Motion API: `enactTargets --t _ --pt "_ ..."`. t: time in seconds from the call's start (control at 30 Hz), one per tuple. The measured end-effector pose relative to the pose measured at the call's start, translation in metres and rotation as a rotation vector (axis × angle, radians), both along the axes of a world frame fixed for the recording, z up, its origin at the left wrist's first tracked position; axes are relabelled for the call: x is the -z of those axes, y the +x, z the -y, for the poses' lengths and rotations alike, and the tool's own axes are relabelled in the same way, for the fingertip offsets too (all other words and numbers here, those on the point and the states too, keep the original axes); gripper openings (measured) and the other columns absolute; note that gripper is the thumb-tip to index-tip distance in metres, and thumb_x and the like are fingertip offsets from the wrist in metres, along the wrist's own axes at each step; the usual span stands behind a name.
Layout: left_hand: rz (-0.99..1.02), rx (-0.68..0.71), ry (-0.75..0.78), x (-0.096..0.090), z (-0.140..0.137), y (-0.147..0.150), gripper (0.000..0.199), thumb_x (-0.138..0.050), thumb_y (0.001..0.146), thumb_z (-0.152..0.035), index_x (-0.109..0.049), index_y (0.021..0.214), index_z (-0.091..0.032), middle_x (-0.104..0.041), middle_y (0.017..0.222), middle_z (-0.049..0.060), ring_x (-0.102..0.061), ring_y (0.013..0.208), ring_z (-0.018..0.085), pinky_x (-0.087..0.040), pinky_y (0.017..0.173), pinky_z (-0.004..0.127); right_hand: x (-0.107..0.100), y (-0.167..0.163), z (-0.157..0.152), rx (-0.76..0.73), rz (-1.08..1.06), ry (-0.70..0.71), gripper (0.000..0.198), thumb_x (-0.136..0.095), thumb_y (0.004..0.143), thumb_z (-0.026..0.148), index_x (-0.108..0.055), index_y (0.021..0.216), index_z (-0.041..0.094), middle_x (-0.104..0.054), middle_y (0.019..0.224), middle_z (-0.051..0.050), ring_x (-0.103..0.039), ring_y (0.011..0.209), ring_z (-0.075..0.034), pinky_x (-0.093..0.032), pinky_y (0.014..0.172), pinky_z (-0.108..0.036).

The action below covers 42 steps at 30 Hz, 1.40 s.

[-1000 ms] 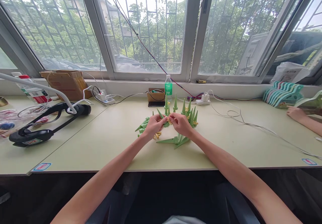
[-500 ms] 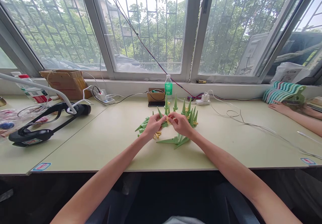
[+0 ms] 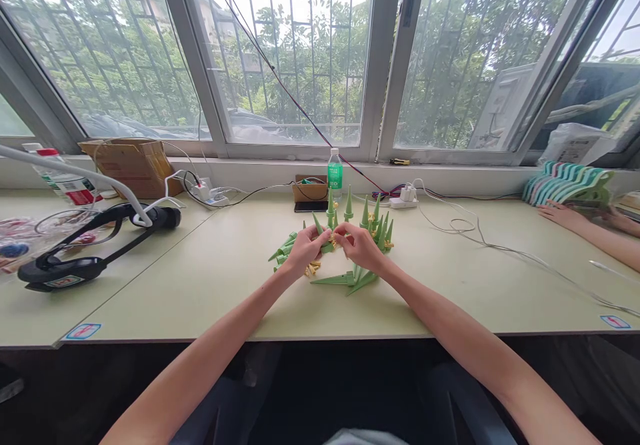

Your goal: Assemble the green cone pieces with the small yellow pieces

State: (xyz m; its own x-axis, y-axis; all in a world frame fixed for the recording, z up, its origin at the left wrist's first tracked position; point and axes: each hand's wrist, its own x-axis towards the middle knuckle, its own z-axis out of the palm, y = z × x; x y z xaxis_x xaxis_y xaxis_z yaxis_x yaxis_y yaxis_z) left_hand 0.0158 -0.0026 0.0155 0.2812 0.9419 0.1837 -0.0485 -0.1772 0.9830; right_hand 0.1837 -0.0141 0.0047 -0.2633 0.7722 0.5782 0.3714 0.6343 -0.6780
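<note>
Over the middle of the table, my left hand [image 3: 306,248] and my right hand [image 3: 361,245] meet fingertip to fingertip, both closed. A green plastic watering spike [image 3: 317,223] points up from the fingers of my left hand. My right hand pinches a small yellow valve piece [image 3: 334,237] against it, mostly hidden by the fingers. Several green spikes [image 3: 349,208] stand point-up behind and to the right, some with yellow valves attached. Another green spike [image 3: 331,280] lies flat nearer me. Loose yellow valves [image 3: 313,269] lie beneath my left hand.
A green-labelled bottle [image 3: 335,170], a small cardboard box [image 3: 303,190] and a phone [image 3: 306,206] stand or lie behind the spikes. A black headset [image 3: 75,265] is at left. White cables [image 3: 480,237] cross the right side. Another person's hand [image 3: 555,212] is beside hangers [image 3: 565,182].
My hands stay nearly in the same place with their grip unchanged. At far right, the other person's hands have shifted slightly to the right.
</note>
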Motion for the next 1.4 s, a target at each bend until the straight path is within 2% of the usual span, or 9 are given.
enactTargets --t 0.4,0.63,0.9,1.27,1.4 --pt "-0.034 0.015 0.022 0.0005 0.0003 -0.0005 0.04 -0.072 0.072 -0.051 -0.056 0.08 -0.015 -0.037 0.057 -0.006 -0.028 0.042 0.003 -0.025 0.036 0.017 -0.0008 -0.0005 0.0003 0.046 0.037 -0.002 0.031 -0.046 0.093 0.045 -0.055 0.081 0.018 -0.057 0.069 0.0 -0.044 0.051 -0.009 -0.035 0.052 -0.022" --pt "-0.048 0.022 0.018 0.0013 0.0003 -0.0006 0.041 -0.072 0.072 -0.053 -0.056 0.08 -0.016 -0.037 0.057 -0.006 -0.028 0.043 0.003 -0.025 0.037 0.017 0.0008 -0.0002 -0.0014 0.114 0.075 0.047 0.038 -0.045 0.093 0.047 -0.049 0.069 0.018 -0.044 0.055 0.004 -0.035 0.051 -0.009 -0.029 0.052 -0.023" --pt "-0.074 0.06 0.024 0.0006 0.0022 -0.0018 0.041 -0.07 0.074 -0.053 -0.056 0.08 -0.015 -0.037 0.06 -0.005 -0.029 0.044 0.003 -0.025 0.038 0.017 0.0043 0.0007 -0.0049 0.153 0.112 0.065 0.051 -0.04 0.094 0.053 -0.034 0.057 0.019 -0.03 0.052 0.005 -0.026 0.052 -0.009 -0.023 0.051 -0.024" --pt "-0.056 0.088 0.036 -0.0004 0.0034 -0.001 0.041 -0.071 0.073 -0.053 -0.057 0.08 -0.015 -0.038 0.06 -0.005 -0.028 0.043 0.002 -0.024 0.037 0.017 0.004 0.001 -0.0042 0.182 0.148 0.072 0.055 -0.034 0.096 0.056 -0.041 0.056 0.018 -0.037 0.051 0.003 -0.031 0.051 -0.009 -0.026 0.052 -0.025" --pt "-0.031 0.037 0.038 -0.0013 0.0029 -0.0002 0.041 -0.073 0.071 -0.052 -0.057 0.078 -0.015 -0.037 0.056 -0.006 -0.028 0.041 0.002 -0.024 0.036 0.017 0.0003 0.0007 -0.0012 0.184 0.094 0.074 0.047 -0.039 0.095 0.054 -0.05 0.067 0.018 -0.044 0.055 0.003 -0.036 0.051 -0.009 -0.029 0.052 -0.024"
